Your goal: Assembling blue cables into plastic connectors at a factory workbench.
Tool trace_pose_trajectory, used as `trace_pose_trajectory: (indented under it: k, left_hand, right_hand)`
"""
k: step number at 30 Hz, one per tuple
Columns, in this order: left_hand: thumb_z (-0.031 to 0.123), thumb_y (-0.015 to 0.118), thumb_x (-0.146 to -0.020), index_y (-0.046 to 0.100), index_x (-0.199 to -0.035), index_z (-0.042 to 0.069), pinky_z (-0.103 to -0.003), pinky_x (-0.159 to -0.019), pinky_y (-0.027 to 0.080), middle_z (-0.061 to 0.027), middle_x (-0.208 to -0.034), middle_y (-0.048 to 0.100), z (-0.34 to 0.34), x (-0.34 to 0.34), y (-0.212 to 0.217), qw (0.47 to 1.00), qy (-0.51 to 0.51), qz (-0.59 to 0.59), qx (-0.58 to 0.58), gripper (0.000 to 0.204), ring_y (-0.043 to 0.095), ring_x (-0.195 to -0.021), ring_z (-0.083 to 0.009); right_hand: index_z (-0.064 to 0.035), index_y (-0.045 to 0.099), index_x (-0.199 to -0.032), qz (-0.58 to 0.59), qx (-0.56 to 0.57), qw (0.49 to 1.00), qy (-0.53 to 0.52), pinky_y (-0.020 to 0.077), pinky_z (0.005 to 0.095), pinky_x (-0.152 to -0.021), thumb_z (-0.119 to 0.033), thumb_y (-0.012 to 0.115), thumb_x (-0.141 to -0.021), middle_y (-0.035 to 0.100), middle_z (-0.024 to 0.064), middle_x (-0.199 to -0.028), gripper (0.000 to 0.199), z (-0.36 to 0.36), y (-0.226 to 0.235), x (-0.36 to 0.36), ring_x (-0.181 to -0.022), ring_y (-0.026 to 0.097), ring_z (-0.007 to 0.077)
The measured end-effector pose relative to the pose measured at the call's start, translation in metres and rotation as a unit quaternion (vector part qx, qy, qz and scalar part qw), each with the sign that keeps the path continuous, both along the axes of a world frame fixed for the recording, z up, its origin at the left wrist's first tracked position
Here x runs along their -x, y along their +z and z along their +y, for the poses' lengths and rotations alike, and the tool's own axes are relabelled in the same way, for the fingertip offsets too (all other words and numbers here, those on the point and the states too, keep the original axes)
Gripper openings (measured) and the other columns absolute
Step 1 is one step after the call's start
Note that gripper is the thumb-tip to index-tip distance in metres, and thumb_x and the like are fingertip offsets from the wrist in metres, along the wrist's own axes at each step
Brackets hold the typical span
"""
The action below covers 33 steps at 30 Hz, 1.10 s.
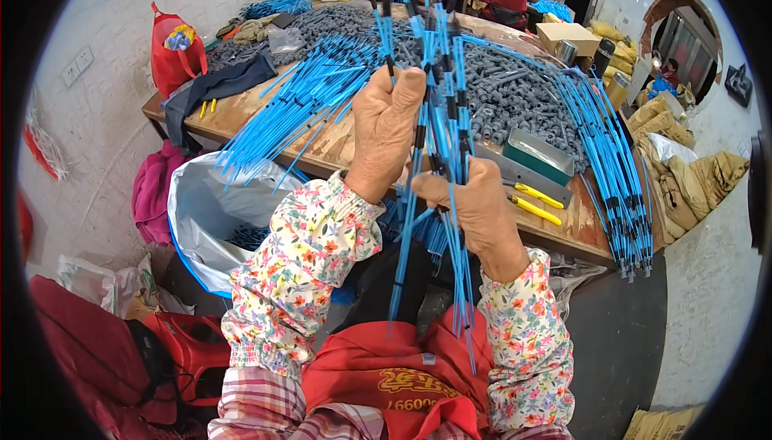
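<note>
Left hand [388,130], right hand [479,208]: both grasping blue rods [459,102], count blurred; red bag [170,68], one, ten o'clock; green box [535,163], one, two o'clock.

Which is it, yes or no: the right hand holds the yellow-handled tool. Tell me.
No, the right hand grips blue rods, while the yellow-handled tool lies near the green box.

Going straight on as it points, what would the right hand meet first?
The right hand would likely meet the blue rods it grips; beyond them, probably the grey parts, though depth is unclear.
</note>
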<state>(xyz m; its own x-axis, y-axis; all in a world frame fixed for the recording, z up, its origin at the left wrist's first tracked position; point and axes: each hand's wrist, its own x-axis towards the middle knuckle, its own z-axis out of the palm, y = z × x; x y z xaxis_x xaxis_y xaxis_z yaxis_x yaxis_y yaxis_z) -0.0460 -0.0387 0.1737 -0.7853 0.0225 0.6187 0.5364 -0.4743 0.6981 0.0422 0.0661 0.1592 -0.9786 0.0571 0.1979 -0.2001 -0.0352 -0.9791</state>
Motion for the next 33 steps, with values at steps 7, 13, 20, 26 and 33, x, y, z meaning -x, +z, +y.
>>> trace_pose_trajectory:
  k: [7, 13, 20, 26, 33]
  left_hand:
    - [0.033, 0.063, -0.088, 0.05, -0.075, 0.008, -0.019, -0.043, 0.033, 0.0039, -0.059, 0.047, 0.0, -0.013, 0.016, 0.996, -0.027, -0.026, 0.075, 0.031, 0.041, -0.048, -0.0029]
    - [0.02, 0.061, -0.089, 0.052, -0.08, 0.005, -0.02, -0.047, 0.04, 0.001, -0.061, 0.051, 0.006, -0.016, 0.023, 0.987, -0.035, 0.033, 0.152, 0.02, 0.048, -0.05, -0.006]
    - [0.017, 0.056, -0.092, 0.051, -0.081, 0.004, -0.02, -0.043, 0.034, 0.0001, -0.061, 0.051, 0.013, -0.016, 0.022, 0.983, 0.01, 0.042, 0.177, 0.017, 0.043, -0.047, -0.0057]
    - [0.015, 0.053, -0.092, 0.053, -0.083, 0.004, -0.02, -0.041, 0.03, 0.0005, -0.061, 0.05, 0.0, -0.007, 0.026, 0.988, -0.109, -0.109, 0.031, 0.014, 0.039, -0.046, -0.0047]
    - [0.016, 0.066, -0.084, 0.055, -0.086, 0.003, -0.019, -0.042, 0.03, 0.0014, -0.061, 0.051, 0.014, -0.023, 0.03, 0.985, -0.056, -0.118, 0.109, 0.017, 0.041, -0.047, -0.0031]
  right_hand:
    - [-0.0032, 0.064, -0.072, 0.015, 0.015, 1.0, 0.001, 0.0385, 0.0235, -0.047, -0.016, 0.076, -0.069, 0.056, -0.0005, -0.056, 0.018, 0.009, 0.008, -0.001, -0.05, 0.048, 0.0058]
    - [-0.0011, 0.063, -0.073, 0.125, -0.179, 0.963, -0.159, 0.0398, 0.0275, -0.049, -0.012, 0.074, -0.069, 0.055, -0.0003, -0.056, 0.016, 0.026, 0.015, 0.003, -0.051, 0.047, 0.0067]
    - [-0.0007, 0.062, -0.077, 0.128, -0.147, 0.973, -0.124, 0.0406, 0.0272, -0.051, -0.012, 0.074, -0.07, 0.055, -0.001, -0.061, 0.018, 0.025, 0.011, 0.006, -0.054, 0.048, 0.007]
    - [-0.0052, 0.058, -0.072, 0.04, 0.027, 0.997, -0.058, 0.0334, 0.0213, -0.043, -0.017, 0.078, -0.07, 0.053, -0.0032, -0.061, 0.024, 0.04, 0.01, -0.003, -0.047, 0.042, 0.0038]
    - [-0.0058, 0.055, -0.069, 0.035, -0.044, 0.99, -0.126, 0.0381, 0.0251, -0.049, -0.015, 0.077, -0.069, 0.052, -0.0031, -0.062, 0.024, 0.043, 0.01, -0.001, -0.054, 0.045, 0.0056]
